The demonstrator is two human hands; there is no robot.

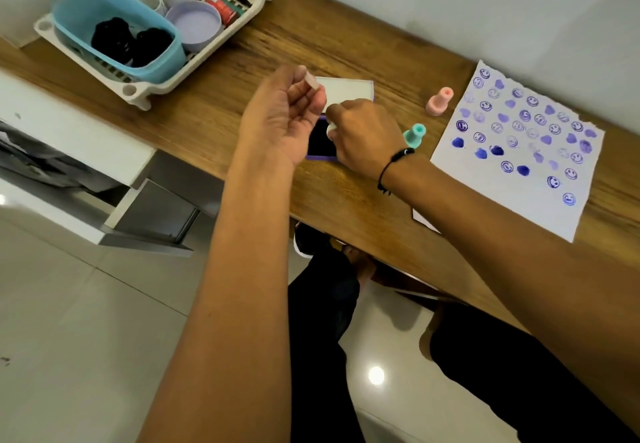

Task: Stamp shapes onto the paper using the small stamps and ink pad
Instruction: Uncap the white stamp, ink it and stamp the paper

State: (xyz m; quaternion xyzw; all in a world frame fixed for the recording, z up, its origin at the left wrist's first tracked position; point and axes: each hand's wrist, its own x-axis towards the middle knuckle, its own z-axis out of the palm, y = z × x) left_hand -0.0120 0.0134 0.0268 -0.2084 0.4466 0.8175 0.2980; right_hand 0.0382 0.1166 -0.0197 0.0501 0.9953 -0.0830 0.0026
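The purple ink pad (320,141) lies open on the wooden table (346,44), its white lid (346,91) hinged back. My right hand (363,134) presses a small pale stamp (331,127) onto the dark pad. My left hand (284,117) hovers just left of the pad and pinches a small pale pink cap (310,80) between thumb and fingers. A teal stamp (414,134) and a pink stamp (440,100) stand between the pad and the white paper (512,172), which carries several purple smiley and heart prints.
A cream dish rack (145,92) at the back left holds a blue tub (114,27), a lilac bowl (195,23), cups and pens. The white wall runs behind the table. An open white drawer (104,165) sits to the left, below the table edge.
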